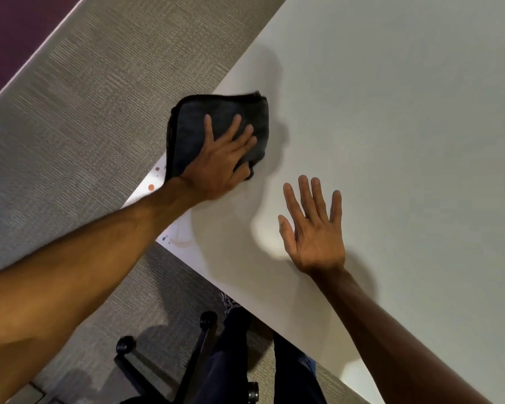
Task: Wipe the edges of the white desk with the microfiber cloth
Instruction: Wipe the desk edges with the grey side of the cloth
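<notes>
A folded dark grey microfiber cloth (193, 123) lies on the left edge of the white desk (391, 112), slightly overhanging it. My left hand (222, 158) presses flat on the cloth, fingers spread across it and thumb tucked at its near side. My right hand (312, 225) rests flat on the desk to the right of the cloth, fingers apart, holding nothing. Small orange and dark spots and a faint ring stain mark the desk near its corner (158, 182), just below the cloth.
Grey carpet (70, 126) surrounds the desk on the left. A black chair base with castors (164, 360) stands below the desk's near edge, beside my dark-trousered legs (231, 360). A dark purple surface (18, 27) fills the top left corner.
</notes>
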